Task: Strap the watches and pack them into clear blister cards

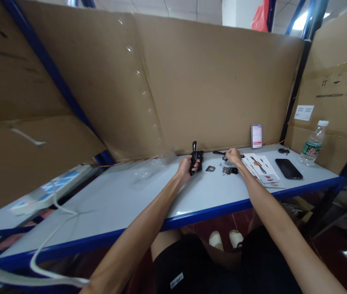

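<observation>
A: Here are the hands, mid-frame! The left hand (188,164) is wrapped firmly round a black tool (199,157); the right hand (233,156), right of centre, curls low over a second black-handled piece (219,152).

B: Gripping that one?

A: Can't tell; the knuckles hide the fingertips.

B: Dangers, left to right?

A: If the left fist loosens, the tool could slip and knock the flat metal plate (210,168) just beside it. Further right, a careless wrist might scatter those small metal parts (229,170), perhaps under the leaflets (264,166).

B: And the looks?

A: Dark, glossy! One slim handle points up-frame, an end pokes below the fist, a chunky body sits to the right. Its neighbour's handle points left above the pale worktop (115,196), its middle covered.
</observation>
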### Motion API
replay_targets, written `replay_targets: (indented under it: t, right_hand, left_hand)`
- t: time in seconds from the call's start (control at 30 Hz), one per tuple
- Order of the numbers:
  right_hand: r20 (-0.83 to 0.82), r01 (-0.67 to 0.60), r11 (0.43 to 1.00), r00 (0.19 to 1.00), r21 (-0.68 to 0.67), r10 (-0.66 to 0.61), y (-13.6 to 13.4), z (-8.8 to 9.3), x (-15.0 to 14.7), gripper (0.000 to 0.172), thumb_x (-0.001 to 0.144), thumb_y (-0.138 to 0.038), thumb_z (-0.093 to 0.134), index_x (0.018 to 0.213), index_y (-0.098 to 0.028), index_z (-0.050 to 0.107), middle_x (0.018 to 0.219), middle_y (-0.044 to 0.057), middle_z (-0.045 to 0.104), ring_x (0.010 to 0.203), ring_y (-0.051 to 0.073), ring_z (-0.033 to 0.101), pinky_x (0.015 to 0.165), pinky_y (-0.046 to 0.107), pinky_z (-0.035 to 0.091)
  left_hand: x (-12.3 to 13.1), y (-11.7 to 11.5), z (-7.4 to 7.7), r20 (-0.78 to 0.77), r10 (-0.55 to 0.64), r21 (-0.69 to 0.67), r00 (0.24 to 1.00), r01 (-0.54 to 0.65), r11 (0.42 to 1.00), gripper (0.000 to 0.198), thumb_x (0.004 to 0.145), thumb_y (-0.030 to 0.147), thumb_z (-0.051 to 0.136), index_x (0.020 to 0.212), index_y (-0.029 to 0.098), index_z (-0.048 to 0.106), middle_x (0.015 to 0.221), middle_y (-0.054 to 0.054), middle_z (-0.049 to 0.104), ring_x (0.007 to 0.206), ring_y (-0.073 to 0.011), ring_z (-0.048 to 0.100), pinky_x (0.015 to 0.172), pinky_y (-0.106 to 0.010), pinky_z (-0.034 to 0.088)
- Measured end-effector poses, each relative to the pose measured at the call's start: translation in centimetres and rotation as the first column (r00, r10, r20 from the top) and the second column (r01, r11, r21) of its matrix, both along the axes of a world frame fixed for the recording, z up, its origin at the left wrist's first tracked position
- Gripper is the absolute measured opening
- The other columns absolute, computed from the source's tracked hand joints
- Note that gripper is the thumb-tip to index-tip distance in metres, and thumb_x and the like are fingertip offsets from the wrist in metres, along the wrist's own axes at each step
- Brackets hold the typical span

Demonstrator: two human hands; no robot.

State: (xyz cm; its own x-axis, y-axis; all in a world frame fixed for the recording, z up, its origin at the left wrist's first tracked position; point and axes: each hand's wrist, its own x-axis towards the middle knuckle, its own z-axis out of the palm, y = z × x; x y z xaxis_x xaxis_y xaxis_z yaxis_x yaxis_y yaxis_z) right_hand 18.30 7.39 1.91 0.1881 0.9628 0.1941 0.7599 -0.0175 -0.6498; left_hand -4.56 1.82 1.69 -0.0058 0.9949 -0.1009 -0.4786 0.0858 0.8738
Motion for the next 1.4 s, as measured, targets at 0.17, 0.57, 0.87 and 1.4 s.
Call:
replay_targets:
  t: [0.17,0.57,0.87,1.4]
  right_hand:
    - [0.252,-0.034,0.996,0.966,-0.080,0.053,-1.1,-0.4,-0.6,0.026,0.085,-0.016,0.065,0.108,-0.015,0.079,0.115,0.019,0.076,0.108,0.029,0.073,0.081,0.029,0.054]
    - [0.512,-0.416,0.897,0.743,-0.150,0.431,-5.5,1.4,-6.1,0.038,0.086,-0.030,0.076,0.121,-0.017,0.073,0.125,0.017,0.073,0.119,0.031,0.066,0.090,0.031,0.050]
    - [0.247,-0.375,0.908,0.877,-0.185,0.412,-3.4,0.9,-5.6,0.017,0.069,-0.024,0.087,0.080,-0.016,0.078,0.084,0.005,0.076,0.085,0.020,0.069,0.062,0.023,0.040]
    - [-0.690,-0.283,0.955,0.674,0.087,0.263,-2.6,0.2,-4.9,0.013,0.065,-0.028,0.074,0.064,-0.016,0.066,0.054,-0.005,0.055,0.050,0.009,0.043,0.045,0.021,0.028]
  left_hand:
    - [0.2,0.0,0.2,0.024,-0.005,-0.038,1.000,0.006,0.999,0.015,0.101,0.017,0.034,0.097,0.016,0.048,0.064,-0.002,0.058,0.039,-0.0080,0.042,0.032,-0.016,0.022]
    - [0.3,0.6,-0.7,-0.073,0.077,0.126,0.994,-0.068,0.990,0.006,0.098,0.019,0.046,0.103,0.019,0.050,0.063,0.002,0.059,0.038,-0.0071,0.045,0.036,-0.014,0.023]
    - [0.6,0.6,-1.0,-0.121,0.074,0.187,0.990,-0.051,0.981,0.006,0.098,0.021,0.046,0.099,0.019,0.052,0.062,0.002,0.058,0.038,-0.0067,0.042,0.035,-0.014,0.020]
    - [0.3,0.5,-1.2,-0.119,-0.114,0.090,0.986,0.125,0.988,0.015,0.102,0.027,0.043,0.094,0.017,0.051,0.054,0.006,0.044,0.034,-0.0045,0.028,0.036,-0.015,0.014]
